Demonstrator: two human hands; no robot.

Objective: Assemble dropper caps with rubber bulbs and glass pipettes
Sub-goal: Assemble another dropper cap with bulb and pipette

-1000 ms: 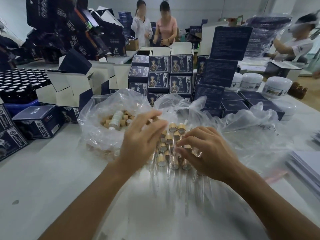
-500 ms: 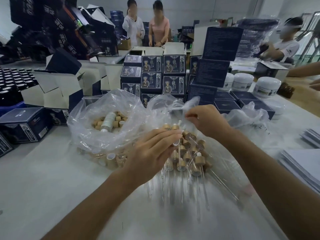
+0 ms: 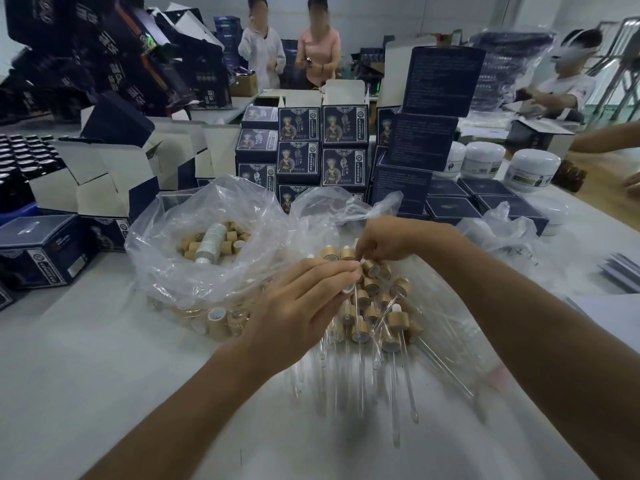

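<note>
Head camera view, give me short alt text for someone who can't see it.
A person's left hand and right hand meet over a pile of assembled droppers with wooden caps and glass pipettes on a white table. A clear bag of loose caps sits left; dark boxes stack behind.

Assembled droppers (image 3: 372, 306): heap on clear plastic sheet; tan wood-look collars, some with white bulb tips, glass pipettes pointing toward viewer.
Loose glass pipettes (image 3: 398, 393): clear, thin, lying flat, fanned out on near side of heap.
Loose caps (image 3: 214, 239): tan, short cylinders, piled inside open clear plastic bag (image 3: 166, 237), left of heap.
Held dropper (image 3: 350, 289): white end pinched at left fingertips, above heap; details unclear.
</note>
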